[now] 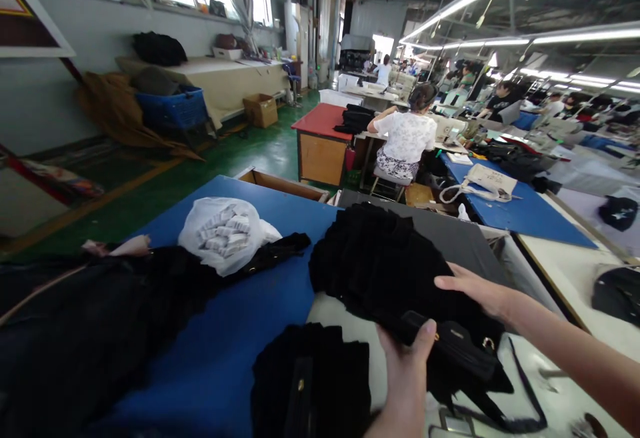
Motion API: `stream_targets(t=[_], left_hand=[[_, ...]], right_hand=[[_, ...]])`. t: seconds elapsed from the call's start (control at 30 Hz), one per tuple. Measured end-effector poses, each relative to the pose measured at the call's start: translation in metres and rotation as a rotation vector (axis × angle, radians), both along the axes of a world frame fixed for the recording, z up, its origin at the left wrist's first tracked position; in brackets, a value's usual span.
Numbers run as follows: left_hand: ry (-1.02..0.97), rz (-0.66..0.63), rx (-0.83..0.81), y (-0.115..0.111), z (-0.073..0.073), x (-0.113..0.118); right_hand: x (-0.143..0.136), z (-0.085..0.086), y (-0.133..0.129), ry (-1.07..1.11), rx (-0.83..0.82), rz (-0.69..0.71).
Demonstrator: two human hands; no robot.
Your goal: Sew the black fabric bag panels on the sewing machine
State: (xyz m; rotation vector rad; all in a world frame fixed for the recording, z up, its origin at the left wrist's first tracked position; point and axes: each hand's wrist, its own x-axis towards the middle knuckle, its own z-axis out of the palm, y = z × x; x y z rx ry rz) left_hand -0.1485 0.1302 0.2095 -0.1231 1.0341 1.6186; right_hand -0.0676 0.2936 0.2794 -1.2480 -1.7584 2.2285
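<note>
A stack of black fabric pieces [380,251] fans out in front of me. On its near side lies a black piece with a leathery strip and gold-coloured metal fittings [463,348]. My left hand [407,358] is closed on the near edge of that piece, thumb on top and fingers mostly hidden beneath. At the stack's right edge, my right hand [475,291] grips the black fabric with its thumb over the top; its other fingers are partly hidden. A second black stack [320,378], with a dark strip and gold-coloured fitting, lies left of my left hand.
A white plastic bag of small white labels or tags [223,231] sits on the blue tabletop [250,331]. Dark garments [90,331] cover the left side. At right is a pale sewing-machine bed [560,365]. A person in white [407,135] sits ahead beside a red-topped table [320,118].
</note>
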Motion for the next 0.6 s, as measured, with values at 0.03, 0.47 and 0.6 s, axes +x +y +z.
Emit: stream_targets(t=[0.03,0.47,0.6], left_hand=[[0.041,0.013,0.022,-0.006,0.016,-0.002],[0.451,-0.064,-0.358,-0.217,0.084,-0.142],[0.464,-0.078,-0.436,-0.24,0.048,-0.183]], right_hand=[[0.002,0.014,-0.01,-0.002,0.026,-0.034],[-0.064,0.029,-0.252,0.11,-0.475,-0.148],[-0.112,-0.032,-0.29,0.01,-0.508,-0.097]])
